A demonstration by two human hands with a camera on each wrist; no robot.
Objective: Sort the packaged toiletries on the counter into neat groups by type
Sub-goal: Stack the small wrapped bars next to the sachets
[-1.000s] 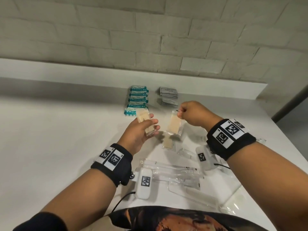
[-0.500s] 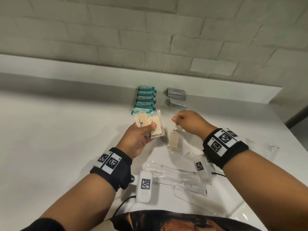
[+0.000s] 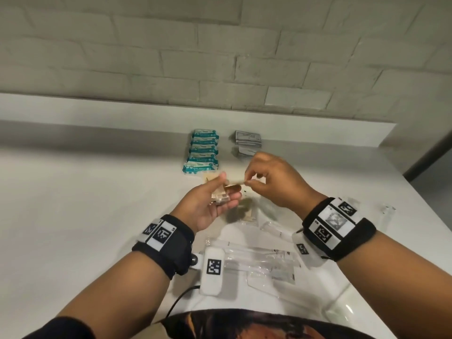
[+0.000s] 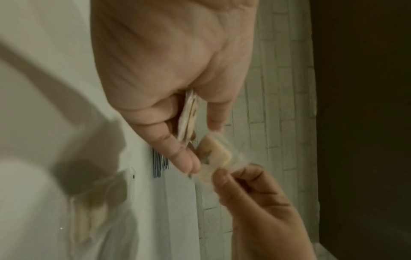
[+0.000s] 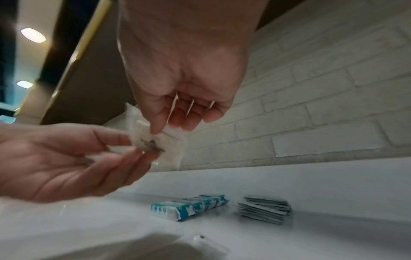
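— Packet (image 3: 236,182) of the beige kind is now between my two hands, above the desk (image 3: 97,216). Half a second ago my right hand (image 3: 274,182) was empty over the desk; now its fingers (image 3: 249,185) pinch this packet by one edge.

— And the left hand?

— My left hand (image 3: 210,204) holds the small stack of beige packets (image 3: 220,195) between thumb and fingers, as before, and it has come toward the right one. In the left wrist view the new packet (image 4: 217,154) touches the stack's end.

— So one more joins the stack?

— I think yes. I judge the step is gathering this type in the hand before laying it down as a group.

— What remains?

— One beige packet (image 3: 249,214) lies on the desk just under my hands. The clear long sleeves (image 3: 259,255) near my body are not grouped yet. The teal packs (image 3: 203,152) and grey sachets (image 3: 247,143) already stand in two rows by the wall.
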